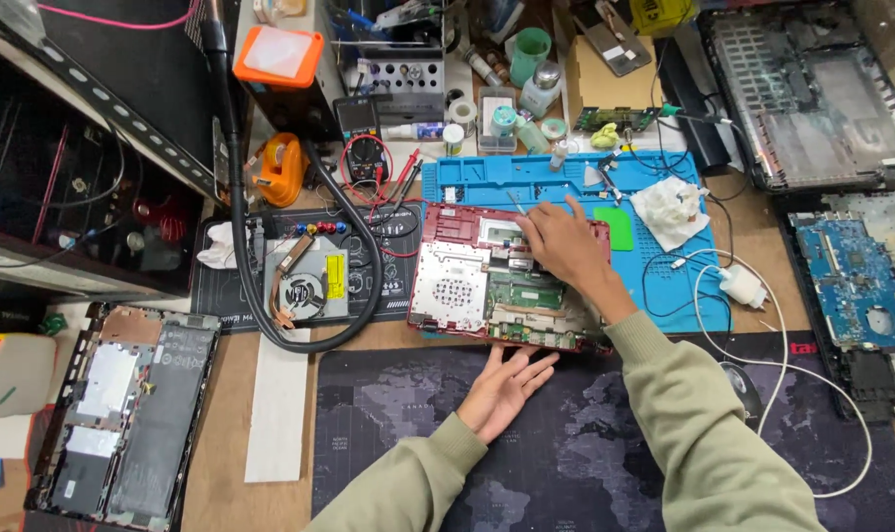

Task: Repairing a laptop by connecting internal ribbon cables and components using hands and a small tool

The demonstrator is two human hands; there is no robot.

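While the red laptop base (512,279) lies open on the blue mat (654,286), its cover already off and its boards bare, your right hand (556,241) reaches inside, fingers curled, maybe holding a thin tool, which I cannot tell. Your left hand (505,386) rests flat and empty against its front edge. The boards remain inside.

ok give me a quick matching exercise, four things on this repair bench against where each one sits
Things:
1. right hand
2. left hand
3. cooling fan
4. white charger

Places:
A. on the dark world-map mat, at the near edge of the red laptop base
B. right of the blue mat
C. on the opened red laptop base
D. left of the red laptop base

Pairs: 1-C, 2-A, 3-D, 4-B
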